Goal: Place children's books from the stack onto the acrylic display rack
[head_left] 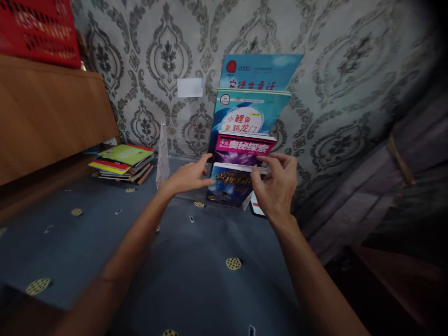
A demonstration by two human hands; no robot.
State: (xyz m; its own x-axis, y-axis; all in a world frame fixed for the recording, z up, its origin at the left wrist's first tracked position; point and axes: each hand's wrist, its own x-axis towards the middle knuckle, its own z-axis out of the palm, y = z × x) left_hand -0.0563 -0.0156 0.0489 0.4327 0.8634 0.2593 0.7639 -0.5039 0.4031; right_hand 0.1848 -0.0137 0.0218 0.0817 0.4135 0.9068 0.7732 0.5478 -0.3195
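Observation:
Four tiers of a clear acrylic stand (pixel 163 161) hold upright books, stepped from front to back. At the front is a dark blue book (pixel 227 189); behind it a magenta book (pixel 241 147), then a turquoise book (pixel 252 105) and a taller blue book (pixel 262 70). My left hand (pixel 187 176) is beside the left edges of the two front books, its thumb and fingers apart. On the right side, my right hand (pixel 280 182) has its index finger and thumb at the magenta book's lower right edge, fingers curled.
A stack of books (pixel 124 161) lies to the left beside a wooden cabinet (pixel 52 116) with a red basket (pixel 40 32) on top. Under the right hand is a phone (pixel 257 205). Patterned wallpaper (pixel 168 51) stands behind; a curtain (pixel 378 177) hangs at right.

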